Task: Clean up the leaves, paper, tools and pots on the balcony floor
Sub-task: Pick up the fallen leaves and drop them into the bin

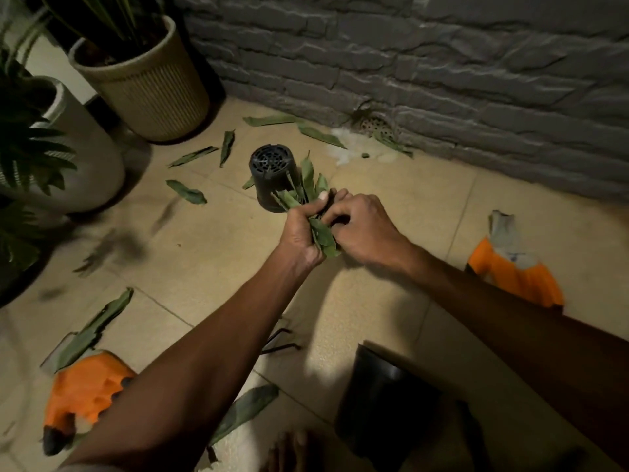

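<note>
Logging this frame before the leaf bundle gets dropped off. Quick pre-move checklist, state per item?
1. Left hand grip on the leaf bundle: ok, closed around it.
2. Right hand on the bundle too: ok, fingers at the leaves.
3. Floor leaves all gathered: not ok, loose leaf and others remain.
4. Small black pot picked up: not ok, lying tipped on the tiles.
5. Orange gloves collected: not ok, on the floor.
6. Bin for the leaves: cannot tell, none seen.

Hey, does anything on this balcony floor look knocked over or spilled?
Yes. A small black pot lies tipped over, its drainage base showing, just beyond the hands. A whitish wet-looking patch spreads by the wall drain.
</note>
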